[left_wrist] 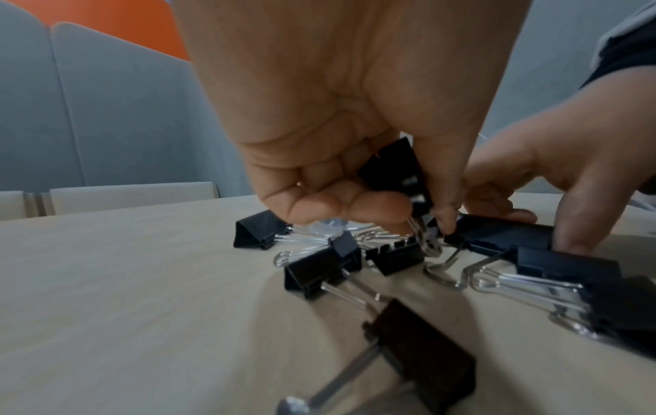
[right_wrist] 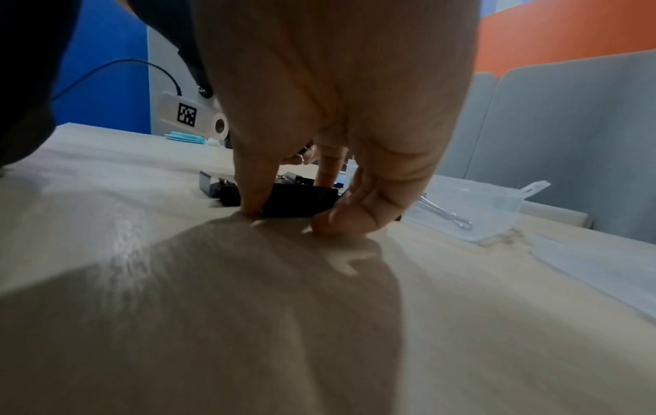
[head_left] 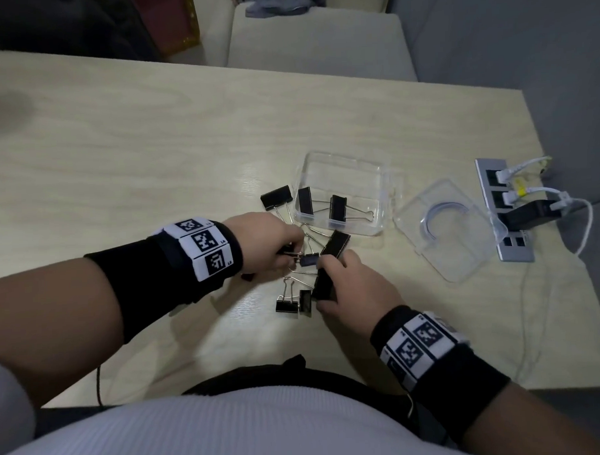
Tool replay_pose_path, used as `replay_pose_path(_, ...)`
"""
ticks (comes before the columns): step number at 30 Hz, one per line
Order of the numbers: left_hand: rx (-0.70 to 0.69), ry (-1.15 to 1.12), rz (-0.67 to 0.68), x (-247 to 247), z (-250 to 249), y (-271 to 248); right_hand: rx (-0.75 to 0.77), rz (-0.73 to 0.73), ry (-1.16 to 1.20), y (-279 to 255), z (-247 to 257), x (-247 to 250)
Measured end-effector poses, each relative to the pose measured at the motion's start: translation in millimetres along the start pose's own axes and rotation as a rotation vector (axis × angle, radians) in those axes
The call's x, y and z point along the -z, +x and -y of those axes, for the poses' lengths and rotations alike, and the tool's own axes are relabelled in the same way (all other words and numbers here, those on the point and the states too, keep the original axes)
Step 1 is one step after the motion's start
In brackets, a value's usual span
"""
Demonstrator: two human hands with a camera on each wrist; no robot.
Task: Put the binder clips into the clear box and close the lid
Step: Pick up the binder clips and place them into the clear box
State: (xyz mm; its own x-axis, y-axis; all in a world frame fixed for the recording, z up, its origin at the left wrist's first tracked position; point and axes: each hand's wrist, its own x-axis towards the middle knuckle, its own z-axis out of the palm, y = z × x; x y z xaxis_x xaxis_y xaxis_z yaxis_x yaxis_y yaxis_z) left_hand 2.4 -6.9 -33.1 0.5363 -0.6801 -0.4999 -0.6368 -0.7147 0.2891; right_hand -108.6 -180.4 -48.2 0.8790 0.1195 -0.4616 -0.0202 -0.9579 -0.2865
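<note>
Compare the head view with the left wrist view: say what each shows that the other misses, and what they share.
Head view only: the clear box holding two binder clips, and its lid lying apart, off the box.

Left wrist view only: the left hand from the palm side, fingers pinching a clip lifted off the table.

Both: loose clips on the table and the right hand gripping a large clip.

The left hand reaches in from nine o'clock, fingers curled, pinching a small black metal binder clip. The right hand, entering from five o'clock, seemingly grips a black clip body between thumb and fingertips.
</note>
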Motion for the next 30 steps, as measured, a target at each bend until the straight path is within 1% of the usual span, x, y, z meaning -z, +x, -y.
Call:
replay_pose_path(2, 0.006, 0.005, 0.016, 1, 0, 1, 0.011, -0.036, -0.009, 4, -2, -2)
replay_pose_path(5, 0.022, 0.013, 0.043, 3, 3, 1, 0.032, -0.05, 0.012, 3, -10, 4)
replay_pose_path(8, 0.035, 0.019, 0.046, 3, 8, -1, 0.043, -0.11, 0.134, -2, -18, 19)
replay_pose_path(12, 0.052, 0.022, 0.041, 2, 11, -3, 0.034, -0.185, 0.228, -3, -29, 39)
replay_pose_path(14, 0.066, -0.004, 0.039, 1, 12, -3, -0.001, -0.273, 0.339, -2, -33, 50)
replay_pose_path(17, 0.079, -0.064, 0.023, 2, 12, -2, -0.085, -0.492, 0.542, 5, -37, 67)
replay_pose_path(18, 0.084, -0.084, 0.021, 3, 13, -1, -0.119, -0.559, 0.551, 10, -39, 72)
replay_pose_path(20, 0.099, -0.121, 0.022, 5, 14, -1, -0.179, -0.631, 0.43, 23, -43, 78)
replay_pose_path(21, 0.104, -0.141, 0.017, 6, 16, 0, -0.205, -0.622, 0.344, 31, -45, 78)
replay_pose_path(23, 0.107, -0.154, -0.011, 7, 19, 1, -0.239, -0.533, 0.182, 43, -48, 73)
replay_pose_path(25, 0.12, -0.111, -0.065, 9, 23, 1, -0.219, -0.447, 0.062, 51, -48, 66)
replay_pose_path(28, 0.156, -0.096, -0.238, 14, 33, 3, -0.199, -0.406, 0.017, 54, -47, 57)
replay_pose_path(30, 0.226, -0.119, -0.361, 16, 40, 10, -0.203, -0.395, 0.011, 55, -46, 55)
